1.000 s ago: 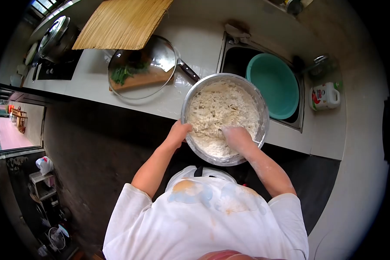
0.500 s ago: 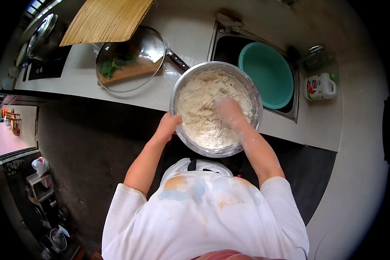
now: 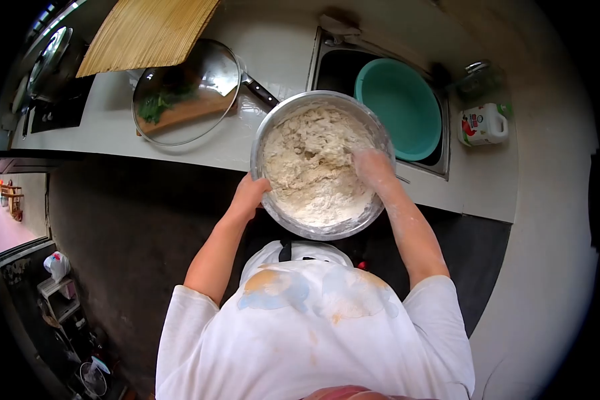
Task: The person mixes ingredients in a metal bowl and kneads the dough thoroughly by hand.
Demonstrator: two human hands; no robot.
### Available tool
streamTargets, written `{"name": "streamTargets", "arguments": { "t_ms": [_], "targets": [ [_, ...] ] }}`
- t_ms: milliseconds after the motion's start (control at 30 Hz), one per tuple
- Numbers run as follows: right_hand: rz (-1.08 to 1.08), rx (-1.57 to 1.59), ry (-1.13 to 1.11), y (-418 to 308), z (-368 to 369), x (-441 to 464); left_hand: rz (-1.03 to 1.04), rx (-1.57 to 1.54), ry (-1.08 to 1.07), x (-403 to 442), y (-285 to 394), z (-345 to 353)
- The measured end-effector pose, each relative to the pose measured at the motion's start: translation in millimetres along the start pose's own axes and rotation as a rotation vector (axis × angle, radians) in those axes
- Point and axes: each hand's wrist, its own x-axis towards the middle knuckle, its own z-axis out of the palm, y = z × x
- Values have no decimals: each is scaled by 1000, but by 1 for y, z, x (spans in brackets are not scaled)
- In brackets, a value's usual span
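Note:
A round metal bowl holds a shaggy, floury dough mixture, with loose white flour toward its near side. My left hand grips the bowl's left rim, thumb over the edge. Inside the bowl, at the right side of the mixture, is my right hand, dusted with flour. Its fingers are blurred and partly hidden, so whether they hold any dough does not show.
A teal basin sits over the sink right of the bowl. Beyond it stands a white jug. On the counter, a glass lid covers greens and a cutting board. A woven mat lies behind; a pot stands far left.
My right hand has swept up and over through the mixture to the bowl's right side. My left hand keeps its hold on the rim. The view has shifted, moving the counter items leftward.

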Motion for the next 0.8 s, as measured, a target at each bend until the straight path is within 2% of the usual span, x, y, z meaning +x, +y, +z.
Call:
{"name": "streamTargets", "arguments": {
  "t_ms": [67,167,233,367,433,467,533,600,633,700,800],
  "targets": [
    [64,-13,-10,1,2,-3,13,-17,-1,-4,2,0],
    [8,-71,-56,-19,21,12,-16,24,-16,-4,5,0],
    [-32,11,-216,-55,22,0,0,19,-2,-4,1,-3],
    [-37,68,-282,-53,16,-35,23,4,5,-1,-1,0],
    [32,226,-317,-46,13,-41,1,-6,-30,-1,1,-1],
    [31,222,-316,-40,10,-40,-28,-14,-59,-1,3,-2],
    [71,266,-128,-22,4,-33,-35,19,-77,-2,5,-5],
    [4,332,73,9,12,-5,-41,46,-90,-2,5,-6],
    [-3,330,74,19,17,17,-38,48,-79,-1,4,-5],
    [90,725,-41,30,24,51,-34,46,-61,1,5,-5],
    [-6,576,-78,-35,-13,57,-47,84,-73,-1,1,-5]
  ]
}}
